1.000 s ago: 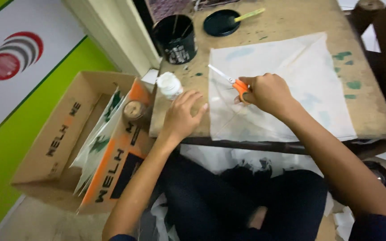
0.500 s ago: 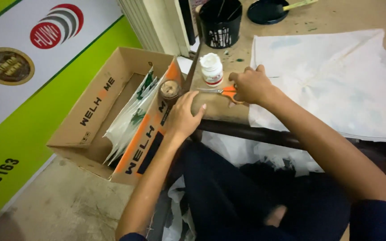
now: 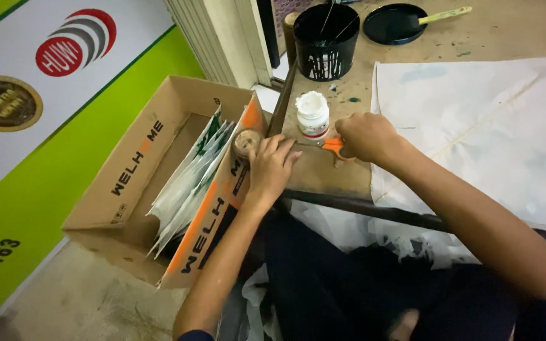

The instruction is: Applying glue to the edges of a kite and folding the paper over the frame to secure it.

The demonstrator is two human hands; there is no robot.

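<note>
Since the earlier frames, both hands have travelled leftward along the table edge, away from the middle of the white sheet and toward the cardboard box; the view has followed them.

The right hand (image 3: 363, 135) is closed around the orange-handled scissors (image 3: 331, 145), fingers curled through the handles, the blades pointing left toward the other hand. The left hand (image 3: 270, 165) lies flat on the low wooden table (image 3: 323, 173), fingers pressed loosely together, fingertips touching the tape roll (image 3: 246, 141) that sits at the table's corner. Whether the scissor blades are apart cannot be told.

Just behind the scissors stands a small white bottle (image 3: 313, 115) with a red band. Right of the right hand lies the large white sheet (image 3: 475, 120), creased, with faint blue and green smears. Farther back stand a black paint bucket (image 3: 326, 40) streaked with drips and a black lid (image 3: 395, 23) bearing a yellow-handled brush (image 3: 445, 14).

Left of the table, touching its corner, sits an open cardboard box (image 3: 159, 183) with an orange flap, holding upright white sheets (image 3: 191, 183) with green markings.
</note>
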